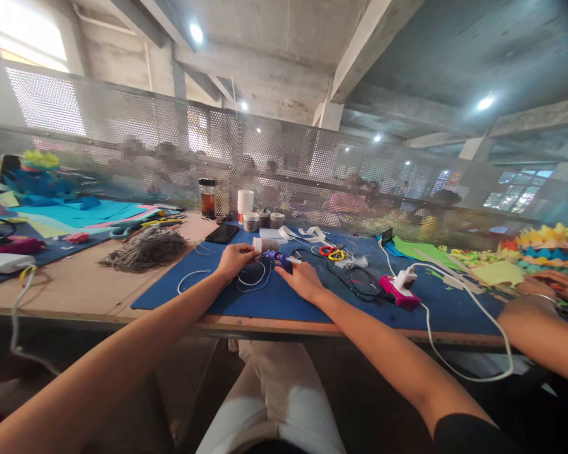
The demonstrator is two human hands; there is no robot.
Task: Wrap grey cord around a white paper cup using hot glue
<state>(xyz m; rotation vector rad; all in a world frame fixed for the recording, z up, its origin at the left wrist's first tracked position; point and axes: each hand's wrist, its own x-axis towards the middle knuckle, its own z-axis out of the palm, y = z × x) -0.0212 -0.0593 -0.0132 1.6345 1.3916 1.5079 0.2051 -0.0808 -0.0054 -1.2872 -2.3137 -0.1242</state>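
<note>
My left hand (236, 260) pinches a small pale paper cup (266, 244) lying on its side just above the blue mat (180, 293). Bands of cord seem to run round the cup, though it is small in view. In my right hand (303, 282) is a blue-purple hot glue gun (279, 258), its nozzle close to the cup. Loops of thin white cord (253, 282) lie on the mat below both hands. Behind the cup stand several small wrapped cups (251, 221) and a stack of white paper cups (245, 200).
A grey yarn bundle (144, 249) lies left of the mat, near a black phone (222, 233). Red-and-yellow-handled scissors (332, 253) and a pink power strip (400, 291) with trailing cables sit right. A co-worker's hands (544, 287) work at far right. A perforated screen (293, 151) stands behind.
</note>
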